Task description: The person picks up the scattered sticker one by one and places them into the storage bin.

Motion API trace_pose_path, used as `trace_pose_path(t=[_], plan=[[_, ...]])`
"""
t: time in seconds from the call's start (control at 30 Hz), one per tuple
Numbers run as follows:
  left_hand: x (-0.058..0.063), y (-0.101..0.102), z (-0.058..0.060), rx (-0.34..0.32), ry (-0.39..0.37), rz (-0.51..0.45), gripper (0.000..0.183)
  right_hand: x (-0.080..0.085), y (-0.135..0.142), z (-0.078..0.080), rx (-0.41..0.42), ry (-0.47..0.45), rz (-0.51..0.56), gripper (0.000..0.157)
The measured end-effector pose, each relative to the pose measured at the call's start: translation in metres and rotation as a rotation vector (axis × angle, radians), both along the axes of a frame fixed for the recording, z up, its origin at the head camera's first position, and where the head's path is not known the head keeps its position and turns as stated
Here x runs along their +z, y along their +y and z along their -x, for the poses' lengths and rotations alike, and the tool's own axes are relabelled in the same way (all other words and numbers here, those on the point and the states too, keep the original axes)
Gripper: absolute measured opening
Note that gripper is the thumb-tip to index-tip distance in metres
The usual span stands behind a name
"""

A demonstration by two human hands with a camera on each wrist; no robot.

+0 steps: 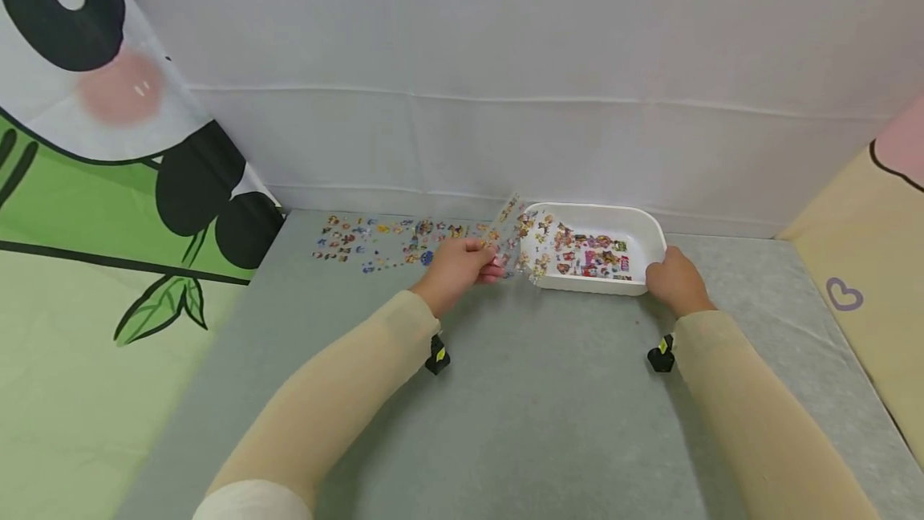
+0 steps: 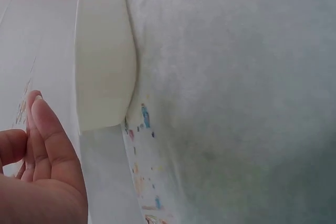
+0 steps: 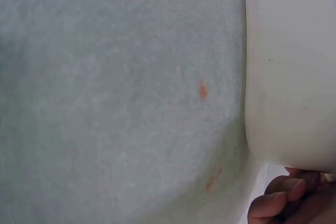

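- Gripped in right hand (image 1: 678, 282): right end of white tray (image 1: 592, 286).
- Pinched in left hand (image 1: 459, 270), just left of tray: clear printed sheet (image 1: 509, 209).
- Lying inside tray: patterned sheets (image 1: 593, 256).
- Spread farther left on grey desk (image 1: 534, 416): more sheets (image 1: 338, 237).
- Hung behind: white cloth (image 1: 505, 30).

The white, round-cornered rectangular tray (image 1: 588, 286) looks like smooth plastic — softly satin. Left of it, multicoloured printed sticker sheets (image 1: 423, 243) seem clear film; beneath, the mottled grey table covering (image 1: 549, 408) looks matt — behind, the creased white backdrop (image 1: 505, 143), cloth.
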State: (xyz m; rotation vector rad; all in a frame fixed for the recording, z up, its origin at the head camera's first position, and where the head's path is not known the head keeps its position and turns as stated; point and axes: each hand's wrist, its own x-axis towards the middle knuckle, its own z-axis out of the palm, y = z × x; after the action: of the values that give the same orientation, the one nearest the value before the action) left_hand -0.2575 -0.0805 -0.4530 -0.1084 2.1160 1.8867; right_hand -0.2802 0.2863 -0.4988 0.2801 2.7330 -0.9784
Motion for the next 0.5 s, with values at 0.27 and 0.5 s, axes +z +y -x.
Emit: trace_pose_path(t=[0.27,0.5], plan=[[0.007,0.026,0.011,0.040,-0.001,-0.034,0.022,0.000,-0.001,0.000,-0.004,-0.004,0.010,0.062],[0.005,0.046,0.018,0.097,-0.004,-0.052,0.023,-0.001,0.000,0.001,0.001,0.009,0.001,0.062]])
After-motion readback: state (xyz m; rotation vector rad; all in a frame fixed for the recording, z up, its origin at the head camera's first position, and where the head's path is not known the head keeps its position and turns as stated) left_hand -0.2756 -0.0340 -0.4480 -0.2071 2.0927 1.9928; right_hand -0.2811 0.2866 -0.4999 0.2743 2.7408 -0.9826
